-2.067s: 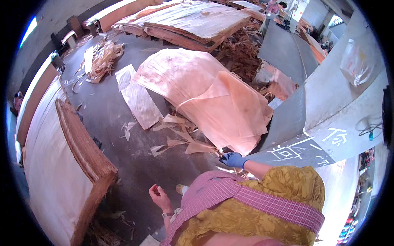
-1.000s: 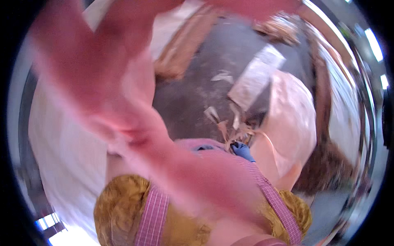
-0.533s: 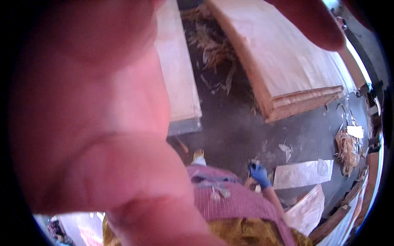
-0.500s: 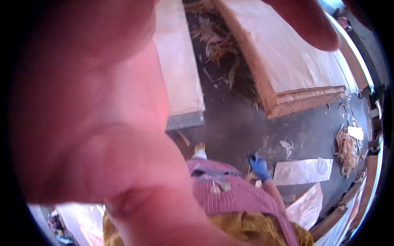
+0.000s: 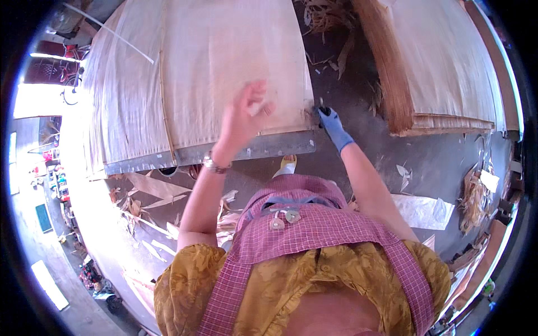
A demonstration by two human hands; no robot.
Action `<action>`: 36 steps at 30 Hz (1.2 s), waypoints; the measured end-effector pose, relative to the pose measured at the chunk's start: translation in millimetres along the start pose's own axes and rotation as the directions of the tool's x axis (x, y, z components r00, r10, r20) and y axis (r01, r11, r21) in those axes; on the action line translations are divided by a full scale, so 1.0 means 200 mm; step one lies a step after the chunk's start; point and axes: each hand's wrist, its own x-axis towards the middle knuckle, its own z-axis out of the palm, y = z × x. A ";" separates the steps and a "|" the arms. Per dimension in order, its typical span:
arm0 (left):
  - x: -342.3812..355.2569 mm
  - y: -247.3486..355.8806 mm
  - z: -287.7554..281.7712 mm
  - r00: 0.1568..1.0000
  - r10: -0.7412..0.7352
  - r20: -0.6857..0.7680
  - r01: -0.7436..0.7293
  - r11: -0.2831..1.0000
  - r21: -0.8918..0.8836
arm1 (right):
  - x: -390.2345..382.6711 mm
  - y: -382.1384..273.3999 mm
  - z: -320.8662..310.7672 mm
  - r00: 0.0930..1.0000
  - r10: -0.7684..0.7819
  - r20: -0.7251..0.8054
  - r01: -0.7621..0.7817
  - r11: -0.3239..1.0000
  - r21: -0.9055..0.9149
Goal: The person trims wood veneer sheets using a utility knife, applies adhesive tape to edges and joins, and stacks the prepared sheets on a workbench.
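Observation:
My bare left hand (image 5: pixel 245 115), with a bracelet at the wrist, is above the near part of a wide stack of pale wood veneer sheets (image 5: pixel 224 50). It is blurred, but thumb and curled fingers stand apart; a small whitish patch shows between them. At the right near corner of this stack is my right hand (image 5: pixel 336 127), in a blue glove with dark fingertips. Those fingers are closed together, and what they hold, if anything, cannot be made out. The stack rests on a grey base (image 5: pixel 269 148) with a straight front edge.
Another thick veneer stack (image 5: pixel 448 73) stands to the right across a dark floor gap with a heap of veneer scraps (image 5: pixel 330 19). A white sheet (image 5: pixel 423 211) and a bundle of strips (image 5: pixel 473 201) lie right. Broken veneer pieces (image 5: pixel 154 187) litter the floor at left.
My left hand has dropped from right before the camera to above the left stack. My gloved right hand has moved forward to that stack's corner. The view has shifted left.

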 end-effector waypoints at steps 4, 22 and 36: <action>-0.20 -0.36 0.27 0.983 -0.104 0.152 0.028 0.900 0.434 | 0.11 -0.20 -0.04 0.969 0.159 0.191 -0.182 0.977 0.108; -0.06 -0.43 0.43 0.998 -0.045 -0.033 0.056 0.801 0.596 | 0.07 -0.75 -0.20 0.889 0.113 0.443 -0.367 0.755 0.544; -0.08 -0.34 0.41 0.995 0.025 -0.093 0.033 0.823 0.568 | -0.01 -0.28 0.06 0.967 0.121 0.224 -0.074 0.975 -0.210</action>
